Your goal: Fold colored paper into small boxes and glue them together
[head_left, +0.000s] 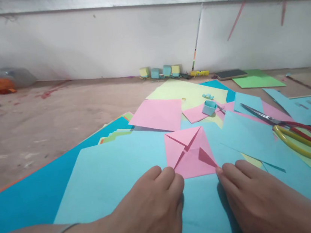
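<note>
The left hand (155, 203) and the right hand (253, 195) grasp nothing, their fingers released and bent down to press the near corners of the folded pink paper (190, 154), which lies flat on a light blue sheet (116, 166), with scissors (296, 129) apart at the right.

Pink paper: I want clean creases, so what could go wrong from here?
The pink paper lies on a blue sheet, held only at its near corners by the left hand and right hand; it may slide and skew the creases. The scissors lie near the right hand; a sweep could hit them.
</note>
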`<state>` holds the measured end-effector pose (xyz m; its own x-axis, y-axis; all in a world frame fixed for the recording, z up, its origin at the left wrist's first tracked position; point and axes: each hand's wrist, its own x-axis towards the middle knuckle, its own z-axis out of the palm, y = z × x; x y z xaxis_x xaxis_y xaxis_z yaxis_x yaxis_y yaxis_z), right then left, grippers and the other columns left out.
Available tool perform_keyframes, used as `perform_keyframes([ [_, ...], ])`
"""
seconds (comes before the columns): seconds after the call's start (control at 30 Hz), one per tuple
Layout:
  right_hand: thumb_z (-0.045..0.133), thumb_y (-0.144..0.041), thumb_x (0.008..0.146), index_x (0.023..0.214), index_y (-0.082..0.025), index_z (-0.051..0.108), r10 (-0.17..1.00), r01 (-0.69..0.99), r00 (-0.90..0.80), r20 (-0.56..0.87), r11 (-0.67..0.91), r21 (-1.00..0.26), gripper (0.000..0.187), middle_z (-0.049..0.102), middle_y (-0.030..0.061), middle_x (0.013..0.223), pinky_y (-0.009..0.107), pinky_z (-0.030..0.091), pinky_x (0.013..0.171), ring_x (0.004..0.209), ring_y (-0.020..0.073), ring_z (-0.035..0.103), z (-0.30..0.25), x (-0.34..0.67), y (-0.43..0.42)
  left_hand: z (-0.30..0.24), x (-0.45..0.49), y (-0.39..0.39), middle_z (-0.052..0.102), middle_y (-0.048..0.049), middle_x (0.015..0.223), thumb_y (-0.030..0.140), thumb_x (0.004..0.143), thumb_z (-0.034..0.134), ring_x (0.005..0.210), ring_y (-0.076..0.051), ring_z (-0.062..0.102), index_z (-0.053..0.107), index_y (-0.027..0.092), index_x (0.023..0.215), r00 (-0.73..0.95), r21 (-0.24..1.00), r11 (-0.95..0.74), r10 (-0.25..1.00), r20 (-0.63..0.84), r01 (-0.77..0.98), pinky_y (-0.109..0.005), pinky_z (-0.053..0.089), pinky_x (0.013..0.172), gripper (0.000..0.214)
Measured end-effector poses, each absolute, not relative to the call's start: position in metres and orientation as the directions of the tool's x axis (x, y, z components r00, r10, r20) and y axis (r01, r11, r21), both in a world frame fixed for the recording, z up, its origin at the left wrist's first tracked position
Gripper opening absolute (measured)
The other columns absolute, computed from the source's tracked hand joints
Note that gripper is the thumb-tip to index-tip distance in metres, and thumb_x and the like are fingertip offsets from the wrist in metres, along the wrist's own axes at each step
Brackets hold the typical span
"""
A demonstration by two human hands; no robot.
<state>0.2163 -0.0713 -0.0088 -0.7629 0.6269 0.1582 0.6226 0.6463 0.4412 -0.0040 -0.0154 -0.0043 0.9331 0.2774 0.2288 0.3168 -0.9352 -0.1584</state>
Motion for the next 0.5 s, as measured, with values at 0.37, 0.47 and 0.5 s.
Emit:
perform_keyframes([
  [0.37,0.066,-0.016,0.053,0.042,-0.022,0.053,0.630,0.627,-0.757,0.173,0.627,0.463,0.018,0.040,0.0078,0.050,0.037,0.011,0.054,0.057,0.0191,0.026,-0.0124,0.2149,-0.0740,-0.0066,-0.0109,-0.0190,0.046,-0.0050,0.059,0.007,0.073,0.054,0.057,-0.019,0.032,0.053,0.019,0.053,0.939,-0.232,-0.918,0.278,0.203,0.322,-0.035,0.016,0.049,0.024],
  [0.47,0.065,-0.013,0.051,0.045,-0.022,0.055,0.637,0.632,-0.751,0.175,0.617,0.469,0.015,0.043,0.0072,0.051,0.037,0.015,0.053,0.056,0.0190,0.029,-0.0132,0.2138,-0.0751,-0.0059,-0.0112,-0.0187,0.047,-0.0046,0.060,0.006,0.079,0.048,0.057,-0.019,0.035,0.053,0.019,0.058,0.916,-0.216,-0.906,0.305,0.261,0.363,-0.034,0.023,0.049,0.025],
  [0.5,0.064,-0.013,0.053,0.046,-0.022,0.055,0.644,0.640,-0.744,0.179,0.610,0.468,0.014,0.044,0.0070,0.052,0.037,0.017,0.052,0.056,0.0191,0.030,-0.0130,0.2132,-0.0750,-0.0062,-0.0103,-0.0175,0.049,-0.0049,0.062,0.006,0.082,0.046,0.058,-0.020,0.037,0.054,0.019,0.061,0.895,-0.205,-0.895,0.327,0.303,0.396,-0.034,0.028,0.050,0.025],
])
